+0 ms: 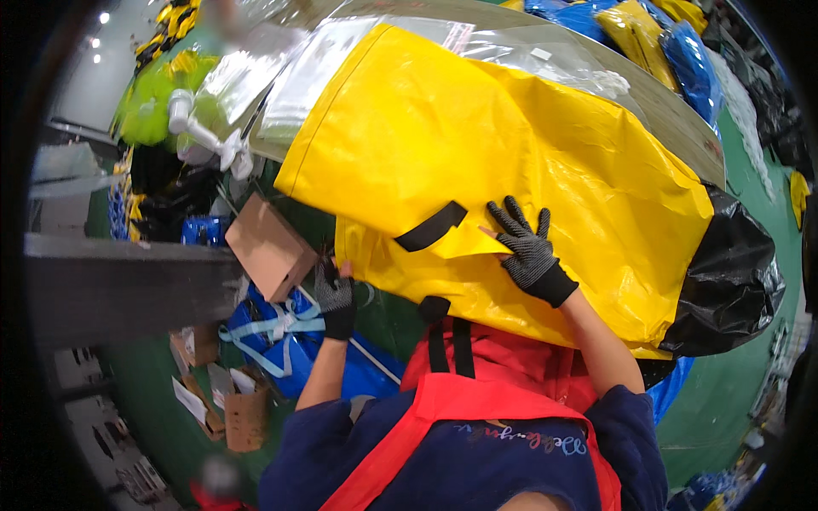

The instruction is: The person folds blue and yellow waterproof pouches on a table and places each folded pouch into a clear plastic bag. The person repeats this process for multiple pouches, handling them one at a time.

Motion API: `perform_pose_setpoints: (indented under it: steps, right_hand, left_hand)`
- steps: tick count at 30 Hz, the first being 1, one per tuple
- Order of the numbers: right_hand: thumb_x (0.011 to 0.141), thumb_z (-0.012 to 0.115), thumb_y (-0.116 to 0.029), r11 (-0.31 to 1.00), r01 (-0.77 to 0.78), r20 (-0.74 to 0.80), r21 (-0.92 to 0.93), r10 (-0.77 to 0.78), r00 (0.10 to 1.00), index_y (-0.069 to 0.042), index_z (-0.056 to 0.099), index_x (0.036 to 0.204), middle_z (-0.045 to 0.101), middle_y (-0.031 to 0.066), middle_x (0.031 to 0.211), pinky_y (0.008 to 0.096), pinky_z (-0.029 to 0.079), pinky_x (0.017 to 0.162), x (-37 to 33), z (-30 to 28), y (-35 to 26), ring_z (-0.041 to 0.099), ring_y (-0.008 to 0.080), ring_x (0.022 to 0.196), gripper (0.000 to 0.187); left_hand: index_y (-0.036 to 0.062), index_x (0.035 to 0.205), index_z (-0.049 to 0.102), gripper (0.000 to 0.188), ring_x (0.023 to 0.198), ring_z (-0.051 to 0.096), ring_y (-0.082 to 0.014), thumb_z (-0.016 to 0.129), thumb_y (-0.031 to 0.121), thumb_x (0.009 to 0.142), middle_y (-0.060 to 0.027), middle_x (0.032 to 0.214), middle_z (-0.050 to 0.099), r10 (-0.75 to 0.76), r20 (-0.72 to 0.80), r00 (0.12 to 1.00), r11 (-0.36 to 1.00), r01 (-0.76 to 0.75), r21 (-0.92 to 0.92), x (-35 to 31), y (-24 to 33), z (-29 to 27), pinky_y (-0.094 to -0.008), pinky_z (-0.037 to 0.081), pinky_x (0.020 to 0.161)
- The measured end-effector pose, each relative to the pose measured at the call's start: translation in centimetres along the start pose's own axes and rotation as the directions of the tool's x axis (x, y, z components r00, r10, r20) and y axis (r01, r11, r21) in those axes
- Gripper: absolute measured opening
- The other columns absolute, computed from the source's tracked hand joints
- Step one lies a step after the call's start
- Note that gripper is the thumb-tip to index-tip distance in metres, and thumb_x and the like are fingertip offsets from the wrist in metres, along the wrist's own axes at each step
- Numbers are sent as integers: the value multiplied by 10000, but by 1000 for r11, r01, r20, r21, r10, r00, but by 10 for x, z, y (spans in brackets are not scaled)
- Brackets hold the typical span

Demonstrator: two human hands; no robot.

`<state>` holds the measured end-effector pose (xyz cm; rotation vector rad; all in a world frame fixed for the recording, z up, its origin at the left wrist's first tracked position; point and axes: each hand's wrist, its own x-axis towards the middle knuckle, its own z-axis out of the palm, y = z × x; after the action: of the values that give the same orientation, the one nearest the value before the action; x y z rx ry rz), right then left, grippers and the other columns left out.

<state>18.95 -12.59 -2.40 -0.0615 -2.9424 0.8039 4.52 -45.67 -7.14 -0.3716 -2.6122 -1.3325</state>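
A large yellow tarpaulin bag (409,128) with a glossy black end (728,272) lies across the table in front of me. One black strip (431,226) crosses its near layer, and a black tab (434,308) sticks out at the near edge. My right hand (532,260), in a grey-black glove with some bare fingertips, rests on the yellow material with fingers spread, beside a raised fold. At the bag's near left corner, my left hand (335,298), gloved alike, has its thumb and fingers closed at the yellow edge.
Clear plastic bags (545,64) lie on the table (682,128) beyond the yellow bag. A cardboard box (268,247) stands left of my left hand, above a blue bundle (273,332) with light blue straps. A grey beam (136,289) juts in from the left. Folded blue and yellow bags (643,43) lie far right.
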Motion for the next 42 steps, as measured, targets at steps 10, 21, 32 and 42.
perform_pose_setpoints:
  steps: [10, 21, 32, 42]
  right_hand:
    - [845, 556, -285, 977, 73, 177, 199, -109, 978, -232, 651, 1137, 369, -28, 1456, 676, 71, 1010, -4, -38, -15, 200, 345, 1391, 312]
    - [721, 520, -708, 928, -81, -68, -363, 61, 996, -276, 444, 1351, 304, 95, 1473, 682, 50, 1020, 14, -13, -2, 204, 378, 1367, 768]
    - [732, 468, -747, 988, -154, 218, 20, 146, 965, -281, 419, 1371, 230, 94, 1510, 687, 25, 1027, 7, -74, 35, 146, 353, 1397, 793]
    - [823, 365, -695, 209, -915, -556, -346, 739, 380, -203, 355, 1416, 270, 110, 1490, 583, -48, 1077, -209, -171, 256, 142, 327, 1391, 771]
  left_hand:
    - [66, 1300, 460, 399, 1097, 553, -227, 492, 260, 952, -87, 1228, 560, -234, 716, 657, 249, 753, -610, 88, -18, -28, -377, 494, 875]
    - [3, 1146, 557, 380, 1016, 586, -285, 459, 314, 952, -145, 1121, 615, -327, 494, 806, 812, 506, -290, 117, -141, -91, -357, 469, 867]
    - [136, 1414, 333, 645, 1384, 176, -366, 466, 480, 884, -138, 1492, 256, 566, 632, 529, 370, -848, 379, 177, 162, 119, -538, 47, 1105]
    - [136, 1447, 273, 647, 1382, 182, -366, 492, 340, 874, -155, 1503, 222, 419, 747, 516, 432, -837, 336, 181, 86, 143, -544, 88, 1106]
